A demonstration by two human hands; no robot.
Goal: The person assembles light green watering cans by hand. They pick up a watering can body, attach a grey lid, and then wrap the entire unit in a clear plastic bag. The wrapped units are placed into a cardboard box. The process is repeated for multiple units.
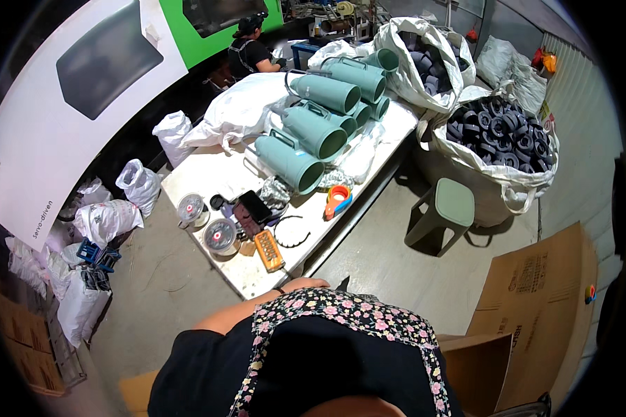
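Observation:
My left hand (305,283) shows past the front of my floral apron (348,309), beside the near corner of the white table (254,281). A dark band circles its wrist. Only the back of the hand shows; its fingers are mostly hidden, so whether they hold anything I cannot tell. A small dark pointed thing (343,283) juts up just right of it. My right hand is out of view. Nearest on the table are an orange case (268,251), a black headband (293,243), a dark pouch (252,210) and two clear-lidded containers (221,236).
Several green metal cylinders with handles (289,161) lie farther along the table, by an orange tape roll (339,197). To the right stand a green stool (441,212), sacks of black rings (502,135) and a large cardboard box (528,299). A person (252,50) works beyond.

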